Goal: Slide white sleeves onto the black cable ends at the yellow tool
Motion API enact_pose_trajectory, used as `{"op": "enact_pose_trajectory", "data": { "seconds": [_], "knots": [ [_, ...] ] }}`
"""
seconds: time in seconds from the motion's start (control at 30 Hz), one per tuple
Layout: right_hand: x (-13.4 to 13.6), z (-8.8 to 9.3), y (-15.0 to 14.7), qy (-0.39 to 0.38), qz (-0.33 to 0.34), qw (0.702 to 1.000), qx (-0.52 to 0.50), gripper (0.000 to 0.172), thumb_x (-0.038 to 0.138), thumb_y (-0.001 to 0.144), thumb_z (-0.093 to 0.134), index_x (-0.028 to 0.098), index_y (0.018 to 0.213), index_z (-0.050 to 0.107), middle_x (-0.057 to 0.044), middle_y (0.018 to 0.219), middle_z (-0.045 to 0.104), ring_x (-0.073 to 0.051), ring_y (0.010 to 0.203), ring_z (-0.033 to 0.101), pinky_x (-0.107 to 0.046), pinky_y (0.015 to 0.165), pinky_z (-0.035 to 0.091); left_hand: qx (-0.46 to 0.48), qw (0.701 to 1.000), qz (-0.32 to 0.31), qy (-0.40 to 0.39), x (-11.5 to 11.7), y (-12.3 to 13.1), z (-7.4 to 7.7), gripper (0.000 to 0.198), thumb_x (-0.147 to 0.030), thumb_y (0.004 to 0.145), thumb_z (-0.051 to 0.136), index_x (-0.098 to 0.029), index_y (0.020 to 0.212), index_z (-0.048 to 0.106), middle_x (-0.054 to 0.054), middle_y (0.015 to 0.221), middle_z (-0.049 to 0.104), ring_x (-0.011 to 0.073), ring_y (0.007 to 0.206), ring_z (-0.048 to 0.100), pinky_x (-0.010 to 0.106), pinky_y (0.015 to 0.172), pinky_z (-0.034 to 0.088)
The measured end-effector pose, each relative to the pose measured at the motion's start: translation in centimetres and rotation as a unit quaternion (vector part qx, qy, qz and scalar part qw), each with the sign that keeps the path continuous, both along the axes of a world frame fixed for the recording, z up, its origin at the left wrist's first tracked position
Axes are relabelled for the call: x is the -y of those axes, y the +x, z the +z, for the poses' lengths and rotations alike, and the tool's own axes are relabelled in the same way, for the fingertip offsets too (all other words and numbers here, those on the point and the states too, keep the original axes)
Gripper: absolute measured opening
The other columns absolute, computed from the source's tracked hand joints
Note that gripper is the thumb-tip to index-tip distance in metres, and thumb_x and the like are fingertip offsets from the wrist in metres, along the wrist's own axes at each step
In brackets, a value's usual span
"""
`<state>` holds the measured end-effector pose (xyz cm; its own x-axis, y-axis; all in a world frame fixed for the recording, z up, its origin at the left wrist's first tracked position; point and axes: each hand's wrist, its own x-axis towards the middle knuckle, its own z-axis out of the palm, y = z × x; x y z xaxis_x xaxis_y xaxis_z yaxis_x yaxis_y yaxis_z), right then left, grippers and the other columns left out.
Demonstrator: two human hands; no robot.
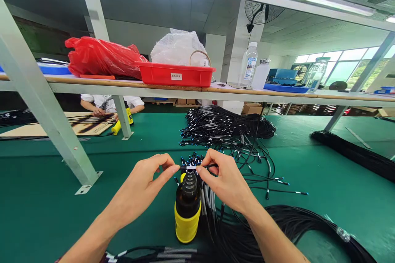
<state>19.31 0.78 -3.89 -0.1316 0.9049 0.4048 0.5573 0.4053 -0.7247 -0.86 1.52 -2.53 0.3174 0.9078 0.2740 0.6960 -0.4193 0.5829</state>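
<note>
A thin black cable with a white sleeve (191, 167) is stretched between my two hands, just above the nozzle of a heat gun. My left hand (151, 181) pinches the cable's left end between thumb and forefinger. My right hand (224, 176) pinches it to the right of the white sleeve. The yellow and black heat gun (187, 222) stands with its ringed nozzle pointing up. Behind and beside it lie several black cables with grey sleeves (209, 197), partly hidden by my right hand.
A large heap of black cables (216, 125) lies on the green table (148, 131). Another bundle (348, 152) is at the right. The shelf above bears a red tray (175, 76) and bottles. A metal post (52, 102) stands left. Across the table, a person (108, 104) works near another heat gun.
</note>
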Motion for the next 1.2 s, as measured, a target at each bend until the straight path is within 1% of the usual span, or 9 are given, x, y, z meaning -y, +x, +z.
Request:
{"op": "enact_pose_trajectory", "data": {
  "seconds": [0.2,0.27,0.4,0.5,0.63,0.8,1.03,1.1,1.2],
  "knots": [
    [0.0,-0.2,0.3,-0.007,0.005,1.0,0.007,0.014,0.025,0.084,0.057,0.021,0.071,0.052,0.008,0.055,0.04,-0.01,0.052,0.036,-0.023,0.05,0.026,0.004,1.0,0.004,0.004,-0.1,-0.1,-0.1,0.036,-0.053,0.091,0.044,-0.023,0.077,0.056,-0.004,0.07,0.056,0.0138,0.063,0.045,0.023,0.054,0.034],
    [0.2,-0.1,0.6,-0.015,0.025,1.0,0.011,0.015,0.026,0.087,0.054,0.02,0.074,0.056,0.007,0.055,0.045,-0.01,0.051,0.037,-0.023,0.05,0.027,0.01,1.0,0.004,0.008,-0.2,-0.3,-0.1,0.032,-0.051,0.09,0.048,-0.023,0.078,0.057,-0.004,0.074,0.058,0.0143,0.067,0.048,0.023,0.058,0.036],
    [0.5,0.2,1.1,0.003,0.054,0.998,0.041,0.025,0.026,0.093,0.049,0.019,0.073,0.062,0.003,0.063,0.057,-0.012,0.057,0.045,-0.024,0.053,0.031,0.026,1.0,-0.003,0.007,-0.3,-0.5,-0.1,0.028,-0.049,0.09,0.051,-0.024,0.081,0.057,-0.004,0.078,0.059,0.0149,0.073,0.052,0.023,0.061,0.039],
    [0.5,0.3,1.1,0.018,0.052,0.998,0.037,0.024,0.024,0.093,0.051,0.019,0.072,0.062,0.003,0.065,0.06,-0.012,0.06,0.049,-0.024,0.056,0.033,0.021,1.0,-0.006,-0.009,-0.2,-0.5,0.0,0.038,-0.054,0.093,0.041,-0.022,0.076,0.056,-0.004,0.07,0.057,0.0145,0.065,0.051,0.023,0.056,0.036],
    [0.4,0.1,1.0,0.018,0.053,0.998,0.02,0.023,0.022,0.092,0.052,0.019,0.072,0.063,0.002,0.067,0.062,-0.013,0.062,0.051,-0.024,0.058,0.036,-0.008,1.0,-0.024,-0.013,-0.2,-0.4,-0.3,0.049,-0.052,0.097,0.029,-0.021,0.068,0.053,-0.004,0.064,0.056,0.0141,0.062,0.051,0.023,0.059,0.037],
    [0.3,-0.1,0.9,0.017,0.058,0.998,0.007,0.02,0.018,0.089,0.054,0.018,0.072,0.064,0.002,0.068,0.063,-0.013,0.062,0.053,-0.023,0.059,0.039,-0.004,0.999,-0.024,-0.022,-0.3,-0.5,-0.6,0.043,-0.051,0.096,0.035,-0.021,0.07,0.052,-0.005,0.064,0.051,0.0139,0.062,0.046,0.023,0.058,0.035],
    [0.0,-0.4,0.9,-0.003,0.052,0.999,-0.013,0.015,0.017,0.087,0.056,0.018,0.075,0.065,0.002,0.071,0.065,-0.013,0.066,0.056,-0.022,0.06,0.04,0.048,0.998,-0.017,-0.036,-0.1,-0.2,-0.1,0.029,-0.048,0.092,0.046,-0.023,0.081,0.056,-0.005,0.074,0.053,0.0142,0.07,0.045,0.024,0.063,0.035],
    [0.1,-0.4,1.0,0.001,0.05,0.999,0.005,0.017,0.021,0.09,0.054,0.018,0.078,0.066,0.001,0.072,0.066,-0.013,0.066,0.056,-0.022,0.061,0.039,0.055,0.998,-0.018,-0.039,-0.1,-0.2,-0.1,0.028,-0.047,0.092,0.047,-0.023,0.082,0.056,-0.005,0.075,0.053,0.0141,0.071,0.046,0.024,0.065,0.035],
    [0.2,-0.2,1.2,0.013,0.051,0.998,0.037,0.025,0.025,0.094,0.05,0.019,0.077,0.067,0.001,0.072,0.065,-0.013,0.066,0.055,-0.024,0.061,0.037,0.058,0.996,-0.028,-0.054,-0.1,-0.3,-0.2,0.034,-0.05,0.093,0.043,-0.022,0.077,0.054,-0.005,0.071,0.051,0.0138,0.068,0.044,0.023,0.062,0.034]
  ]
}}
